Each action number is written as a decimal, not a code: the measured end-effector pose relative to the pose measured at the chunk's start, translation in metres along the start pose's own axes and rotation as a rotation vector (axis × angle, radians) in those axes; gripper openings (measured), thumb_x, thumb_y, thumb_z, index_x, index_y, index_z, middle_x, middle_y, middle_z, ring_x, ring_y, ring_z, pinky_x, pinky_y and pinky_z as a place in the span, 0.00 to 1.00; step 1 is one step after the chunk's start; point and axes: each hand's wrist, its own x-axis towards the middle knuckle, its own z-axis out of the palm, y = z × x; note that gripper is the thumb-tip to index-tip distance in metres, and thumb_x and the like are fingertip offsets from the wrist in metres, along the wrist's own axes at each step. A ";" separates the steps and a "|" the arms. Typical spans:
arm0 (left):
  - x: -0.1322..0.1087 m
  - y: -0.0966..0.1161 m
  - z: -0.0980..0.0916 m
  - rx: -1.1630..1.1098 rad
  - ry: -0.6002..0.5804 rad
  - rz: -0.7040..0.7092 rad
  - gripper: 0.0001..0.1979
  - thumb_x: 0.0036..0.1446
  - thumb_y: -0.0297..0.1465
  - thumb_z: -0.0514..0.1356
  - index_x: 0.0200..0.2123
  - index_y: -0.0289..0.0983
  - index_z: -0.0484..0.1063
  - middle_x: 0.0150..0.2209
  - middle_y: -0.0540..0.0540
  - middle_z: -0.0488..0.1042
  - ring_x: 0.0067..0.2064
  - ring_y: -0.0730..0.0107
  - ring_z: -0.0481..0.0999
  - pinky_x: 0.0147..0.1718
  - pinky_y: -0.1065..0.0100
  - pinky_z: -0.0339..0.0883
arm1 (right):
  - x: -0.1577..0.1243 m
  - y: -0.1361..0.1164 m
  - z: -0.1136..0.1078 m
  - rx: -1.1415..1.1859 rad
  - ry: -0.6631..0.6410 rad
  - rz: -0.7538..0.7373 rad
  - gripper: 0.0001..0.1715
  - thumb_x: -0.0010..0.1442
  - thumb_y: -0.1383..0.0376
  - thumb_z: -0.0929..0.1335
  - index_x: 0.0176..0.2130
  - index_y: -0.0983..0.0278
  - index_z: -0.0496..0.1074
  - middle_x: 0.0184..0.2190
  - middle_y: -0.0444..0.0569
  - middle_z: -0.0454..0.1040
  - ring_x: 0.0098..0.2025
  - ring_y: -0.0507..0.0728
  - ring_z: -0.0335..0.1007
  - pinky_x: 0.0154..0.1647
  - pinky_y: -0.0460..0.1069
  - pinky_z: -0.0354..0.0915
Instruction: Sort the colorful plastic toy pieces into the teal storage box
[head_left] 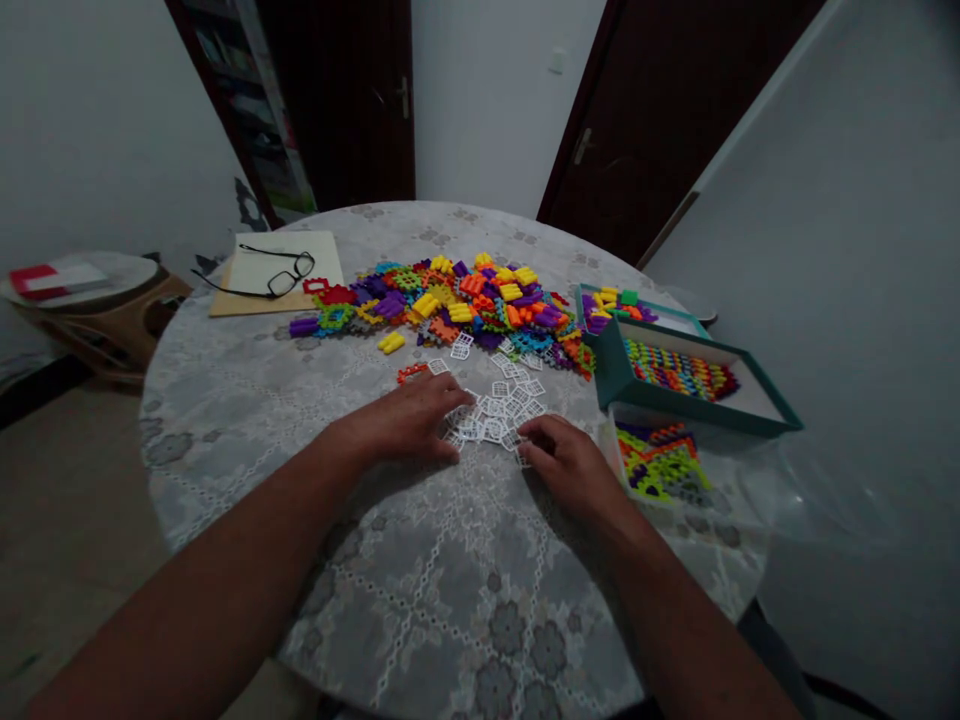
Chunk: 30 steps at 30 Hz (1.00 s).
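A loose pile of small white lattice squares [493, 408] lies on the patterned tablecloth between my two hands. At its left edge is my left hand [420, 412], with thumb and fingers apart and the fingertips touching the white pieces. My right hand [564, 455] rests against the pile's right edge, its fingers bent and slightly apart, with nothing visible held in it. Beyond the pile spreads a large heap of coloured plastic building pieces [450, 300]. An orange piece [412, 373] lies just past my left hand, and a yellow piece [391, 343] sits farther off.
Right of my right hand are a clear tub [660, 465] of coloured pieces, a green box [694, 412] with rows of pieces, and a box lid [679, 322] holding more. Glasses [281, 284] lie on paper [326, 255] at the far left. A stool [112, 275] stands beyond.
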 end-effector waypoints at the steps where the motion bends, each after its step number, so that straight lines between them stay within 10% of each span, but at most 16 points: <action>1: 0.000 0.000 0.000 0.020 -0.013 -0.014 0.37 0.49 0.38 0.78 0.63 0.45 0.75 0.61 0.40 0.76 0.61 0.45 0.74 0.63 0.50 0.67 | 0.000 0.000 0.001 0.028 -0.006 0.004 0.09 0.67 0.65 0.70 0.47 0.60 0.79 0.41 0.50 0.80 0.42 0.58 0.75 0.46 0.52 0.69; 16: 0.033 0.012 0.055 -0.140 0.288 0.046 0.14 0.68 0.27 0.61 0.54 0.38 0.79 0.50 0.40 0.81 0.52 0.58 0.80 0.57 0.58 0.73 | 0.010 0.009 0.009 -0.006 0.190 -0.091 0.10 0.66 0.63 0.70 0.46 0.59 0.80 0.42 0.50 0.80 0.40 0.58 0.76 0.47 0.54 0.71; 30: 0.027 0.024 0.049 -0.530 0.292 -0.111 0.18 0.66 0.31 0.62 0.58 0.41 0.77 0.42 0.44 0.82 0.40 0.63 0.80 0.45 0.60 0.73 | 0.012 -0.005 0.022 0.097 0.329 -0.237 0.07 0.69 0.63 0.70 0.47 0.58 0.79 0.44 0.49 0.79 0.44 0.58 0.77 0.46 0.52 0.72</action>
